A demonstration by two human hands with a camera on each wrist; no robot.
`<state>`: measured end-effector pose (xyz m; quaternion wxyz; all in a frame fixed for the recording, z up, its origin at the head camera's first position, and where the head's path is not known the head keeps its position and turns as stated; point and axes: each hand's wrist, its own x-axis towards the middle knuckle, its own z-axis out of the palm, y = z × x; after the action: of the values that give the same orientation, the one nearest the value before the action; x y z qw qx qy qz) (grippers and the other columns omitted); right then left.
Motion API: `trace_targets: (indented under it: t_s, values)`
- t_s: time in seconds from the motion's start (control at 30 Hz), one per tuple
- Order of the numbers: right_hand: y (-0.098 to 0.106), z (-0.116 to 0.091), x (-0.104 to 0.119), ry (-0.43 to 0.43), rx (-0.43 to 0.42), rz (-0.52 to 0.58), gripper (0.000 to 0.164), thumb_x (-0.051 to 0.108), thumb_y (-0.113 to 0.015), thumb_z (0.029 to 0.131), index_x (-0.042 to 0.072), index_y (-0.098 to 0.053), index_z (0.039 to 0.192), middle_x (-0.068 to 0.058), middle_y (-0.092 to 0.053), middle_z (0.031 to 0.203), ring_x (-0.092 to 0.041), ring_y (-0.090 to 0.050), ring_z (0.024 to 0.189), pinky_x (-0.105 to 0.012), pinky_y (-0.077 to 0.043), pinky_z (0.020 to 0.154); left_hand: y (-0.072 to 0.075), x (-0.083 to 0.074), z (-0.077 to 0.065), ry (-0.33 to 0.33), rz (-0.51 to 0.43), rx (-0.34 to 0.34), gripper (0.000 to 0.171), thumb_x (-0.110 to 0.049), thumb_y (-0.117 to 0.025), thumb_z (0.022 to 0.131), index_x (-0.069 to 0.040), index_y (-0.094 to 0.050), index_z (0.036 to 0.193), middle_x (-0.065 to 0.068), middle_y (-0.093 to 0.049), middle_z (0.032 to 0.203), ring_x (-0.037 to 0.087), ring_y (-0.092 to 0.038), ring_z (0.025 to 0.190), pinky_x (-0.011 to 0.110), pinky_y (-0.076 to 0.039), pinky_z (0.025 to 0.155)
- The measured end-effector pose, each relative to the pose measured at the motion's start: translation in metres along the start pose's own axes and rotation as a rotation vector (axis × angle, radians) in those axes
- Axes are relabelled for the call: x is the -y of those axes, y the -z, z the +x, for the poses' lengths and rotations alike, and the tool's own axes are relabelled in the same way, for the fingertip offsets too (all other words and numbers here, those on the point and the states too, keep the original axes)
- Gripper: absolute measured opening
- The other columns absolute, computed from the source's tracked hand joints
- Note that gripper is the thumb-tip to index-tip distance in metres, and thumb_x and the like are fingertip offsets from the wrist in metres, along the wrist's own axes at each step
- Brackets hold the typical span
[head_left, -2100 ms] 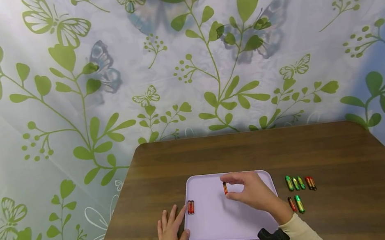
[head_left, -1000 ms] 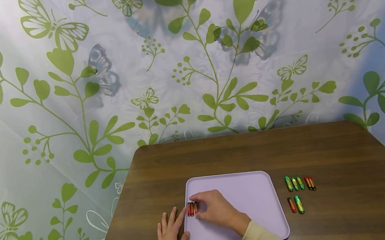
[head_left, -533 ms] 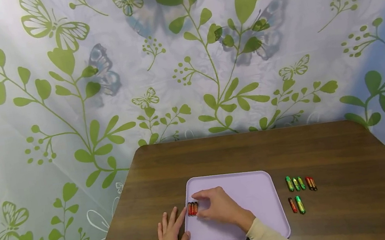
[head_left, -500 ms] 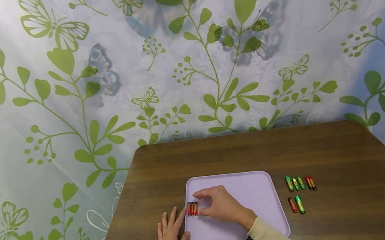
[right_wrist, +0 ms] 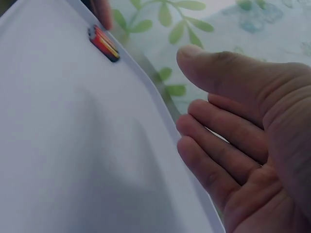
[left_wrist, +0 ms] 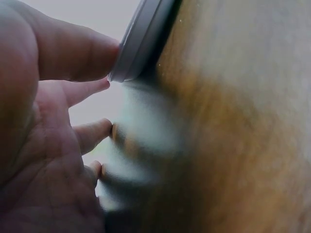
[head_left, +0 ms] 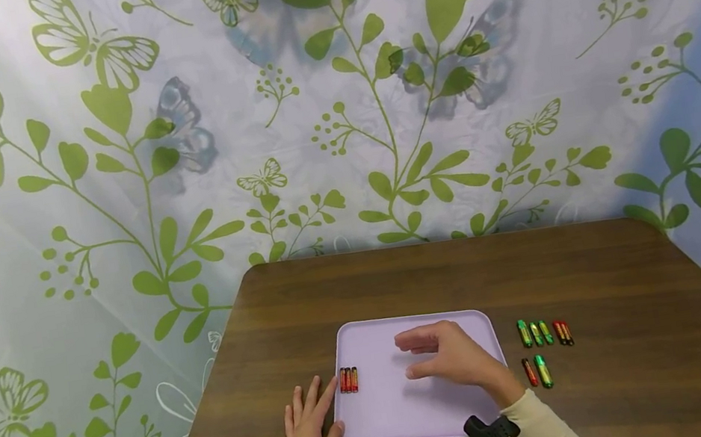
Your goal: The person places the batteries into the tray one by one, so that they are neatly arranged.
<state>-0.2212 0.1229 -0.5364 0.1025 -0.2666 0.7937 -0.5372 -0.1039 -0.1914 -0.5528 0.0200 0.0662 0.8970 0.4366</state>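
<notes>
Three red-and-black batteries (head_left: 349, 379) lie side by side against the left rim of a lilac tray (head_left: 394, 416). My left hand (head_left: 310, 436) rests on the table at the tray's left edge, fingers spread; the left wrist view has the thumb (left_wrist: 77, 51) touching the tray's rim (left_wrist: 138, 43). Above the right half of the tray hovers my right hand (head_left: 453, 358), its thumb and fingers apart and nothing between them. In the right wrist view the same batteries (right_wrist: 104, 43) appear beyond that hand (right_wrist: 233, 141).
Right of the tray, on the brown wooden table (head_left: 632, 282), lie several green batteries (head_left: 535, 333), a red pair (head_left: 563, 332), and below them a single red battery (head_left: 530, 372) beside a larger green one (head_left: 543, 371). A patterned curtain (head_left: 333, 100) hangs behind the table.
My right hand carried a red battery leftward, set it beside the other two, let go and moved back right over the tray. The left hand has stayed at the tray's edge.
</notes>
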Motion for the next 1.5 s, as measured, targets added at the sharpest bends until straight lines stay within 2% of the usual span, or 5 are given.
trace_targets:
  t_s: [0.27, 0.6, 0.77, 1.07, 1.5]
  values:
    - [0.03, -0.035, -0.009, -0.006, -0.031, 0.023, 0.054, 0.014, -0.092, 0.088, -0.001, -0.074, 0.136, -0.021, -0.077, 0.134, -0.042, -0.075, 0.124, -0.03, -0.061, 0.105, 0.001, -0.002, -0.002, 0.028, 0.014, 0.011, 0.067, -0.008, -0.07, 0.1, -0.015, -0.052, 0.164, 0.031, -0.028, 0.176, 0.063, 0.002, 0.164, 0.079, 0.012, 0.125]
    - [0.071, -0.077, -0.007, -0.035, -0.06, -0.058, 0.054, 0.016, -0.091, 0.09, -0.003, -0.073, 0.137, -0.022, -0.077, 0.134, -0.045, -0.075, 0.124, -0.044, -0.064, 0.102, 0.001, -0.003, 0.0, 0.045, 0.016, 0.027, 0.068, -0.008, -0.07, 0.1, -0.017, -0.051, 0.165, 0.029, -0.026, 0.178, 0.061, 0.004, 0.165, 0.078, 0.014, 0.126]
    - [0.086, -0.097, -0.013, -0.058, -0.068, -0.11, 0.054, 0.017, -0.092, 0.089, 0.0, -0.073, 0.136, -0.02, -0.078, 0.132, -0.037, -0.077, 0.122, -0.025, -0.062, 0.099, 0.002, -0.001, -0.001, 0.04, 0.017, 0.03, 0.068, -0.008, -0.07, 0.1, -0.016, -0.051, 0.165, 0.03, -0.026, 0.178, 0.061, 0.004, 0.165, 0.079, 0.013, 0.126]
    - [0.105, -0.133, -0.022, -0.11, -0.123, -0.192, 0.053, 0.023, -0.092, 0.089, 0.005, -0.075, 0.136, -0.014, -0.079, 0.132, -0.004, -0.076, 0.116, -0.019, -0.061, 0.093, 0.002, 0.001, -0.003, 0.033, 0.007, 0.03, 0.067, -0.008, -0.07, 0.1, -0.015, -0.052, 0.164, 0.03, -0.027, 0.177, 0.062, 0.004, 0.165, 0.079, 0.013, 0.125]
    - [0.121, -0.152, -0.029, -0.262, -0.206, -0.434, 0.054, 0.036, -0.096, 0.083, 0.018, -0.079, 0.131, -0.003, -0.081, 0.129, -0.012, -0.079, 0.109, -0.02, -0.061, 0.088, 0.003, 0.0, -0.002, 0.036, 0.02, 0.033, 0.067, -0.009, -0.07, 0.102, -0.017, -0.05, 0.165, 0.029, -0.026, 0.178, 0.06, 0.004, 0.166, 0.078, 0.013, 0.127]
